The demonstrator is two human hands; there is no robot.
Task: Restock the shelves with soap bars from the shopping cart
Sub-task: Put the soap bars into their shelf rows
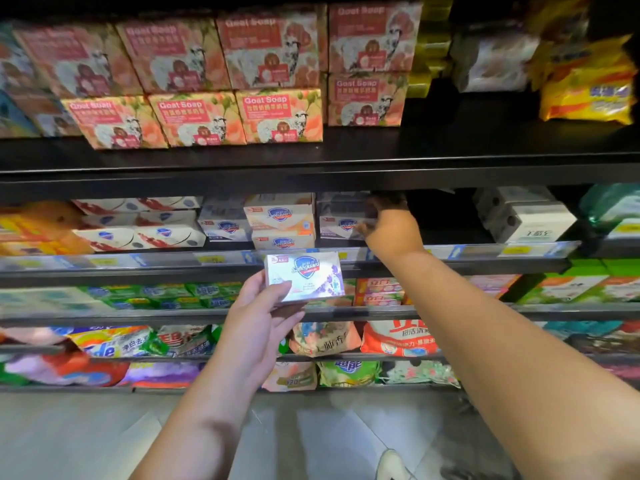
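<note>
My left hand [258, 315] holds a white and purple Safeguard soap box [306, 277] in front of the price rail, thumb across its lower front. My right hand [389, 228] reaches into the middle shelf [485, 258] and grips the right end of a stack of pale Safeguard soap boxes [341, 216] standing there. Its fingertips are in shadow behind the boxes. More Safeguard boxes [280, 220] stand just left of that stack. The shopping cart is not in view.
Goat Soap boxes [197, 117] fill the top shelf, with yellow packs [588, 95] at the right. A dark gap lies right of my right hand, then white boxes [530, 220]. Lower shelves hold detergent bags [398, 337]. Grey floor and a shoe [393, 464] are below.
</note>
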